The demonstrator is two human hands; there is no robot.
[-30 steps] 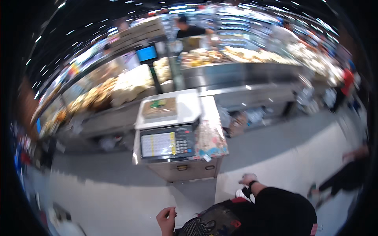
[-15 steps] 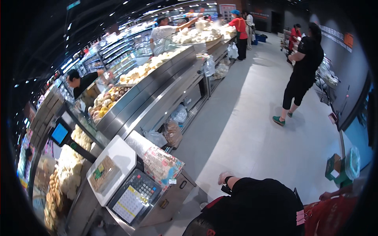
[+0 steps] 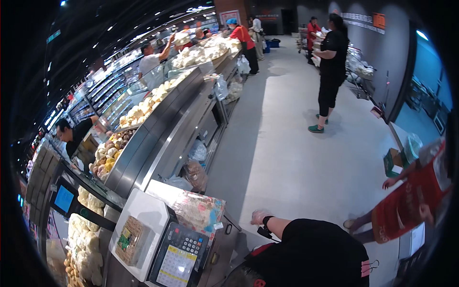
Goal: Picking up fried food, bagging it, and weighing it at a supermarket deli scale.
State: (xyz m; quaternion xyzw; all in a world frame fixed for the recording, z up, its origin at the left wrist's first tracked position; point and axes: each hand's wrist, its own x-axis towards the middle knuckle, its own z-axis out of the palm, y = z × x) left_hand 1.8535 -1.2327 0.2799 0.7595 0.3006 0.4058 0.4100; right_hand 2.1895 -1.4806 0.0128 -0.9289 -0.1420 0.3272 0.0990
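Observation:
Neither of my hands shows in the head view. Close in front, a person in black (image 3: 311, 253) bends low, with one arm stretched to the left. That co-worker's hand (image 3: 260, 216) wears a clear glove, with a black band at the wrist; I cannot make out anything in it. To the left stands a weighing scale (image 3: 179, 253) with a keypad and a white platform. A clear pack of light brown food (image 3: 131, 239) with a green label lies on that platform, no hand touching it.
A long metal counter (image 3: 158, 129) with pale buns (image 3: 148, 105) runs away on the left. Bagged goods (image 3: 195, 174) sit beneath it. A person in a red apron (image 3: 406, 203) stands at right, near a green box (image 3: 393, 162). Another person in black (image 3: 331, 67) stands in the aisle.
My view has turned right and levelled, so the counter and aisle sit further left. More of the red-aproned person shows. The pack stays on the scale.

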